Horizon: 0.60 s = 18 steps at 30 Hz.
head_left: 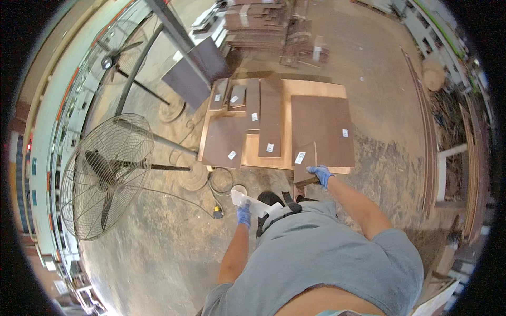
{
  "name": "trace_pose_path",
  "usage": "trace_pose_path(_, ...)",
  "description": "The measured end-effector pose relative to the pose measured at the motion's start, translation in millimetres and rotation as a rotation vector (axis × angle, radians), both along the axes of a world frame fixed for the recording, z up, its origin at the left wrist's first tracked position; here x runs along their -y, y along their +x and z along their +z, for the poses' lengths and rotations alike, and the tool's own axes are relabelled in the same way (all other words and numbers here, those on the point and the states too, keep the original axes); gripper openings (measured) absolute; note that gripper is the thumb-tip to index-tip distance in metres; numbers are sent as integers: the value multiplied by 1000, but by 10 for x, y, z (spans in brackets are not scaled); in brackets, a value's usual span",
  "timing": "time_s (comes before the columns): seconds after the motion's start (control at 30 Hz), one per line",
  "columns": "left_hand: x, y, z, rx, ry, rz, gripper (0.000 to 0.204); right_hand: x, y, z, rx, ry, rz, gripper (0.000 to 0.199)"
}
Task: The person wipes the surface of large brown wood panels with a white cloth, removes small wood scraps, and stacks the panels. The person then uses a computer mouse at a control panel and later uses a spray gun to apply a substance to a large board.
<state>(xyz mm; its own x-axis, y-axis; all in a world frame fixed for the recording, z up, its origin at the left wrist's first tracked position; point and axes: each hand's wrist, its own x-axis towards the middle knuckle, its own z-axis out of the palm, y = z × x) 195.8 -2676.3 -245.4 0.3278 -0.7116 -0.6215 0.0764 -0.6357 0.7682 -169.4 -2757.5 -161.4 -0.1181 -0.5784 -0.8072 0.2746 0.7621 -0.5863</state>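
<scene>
My left hand [243, 215], in a blue glove, is closed around a white roll of label strip [238, 194]; its pale tail [262, 207] hangs to the right, near my waist. My right hand [321, 174], also gloved in blue, grips the right edge of a small brown board [308, 160] bearing a white label. That board partly overlaps a large brown panel [321, 118], which has its own label. Left of it stand a long narrow brown board [270, 118], a slimmer one [253, 110] and a squarish panel [224, 138], each labelled.
The boards lie on a light wooden sheet [286, 126]. A pedestal fan [108, 176] stands at the left, its cable [174, 196] trailing over the floor. Behind are a dark leaning panel [187, 79] and stacked brown boards [253, 26]. Long strips [428, 142] lie along the right.
</scene>
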Motion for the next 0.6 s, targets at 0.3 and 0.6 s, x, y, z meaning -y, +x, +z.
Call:
trace_pose_path(0.3,267,713,-379,-97,156,311,31,1955,852,-522,-26,65,214,41)
trace_pose_path(0.6,1349,1851,-58,-10,302,84,39,3649,1817,-513,19,87,162,66)
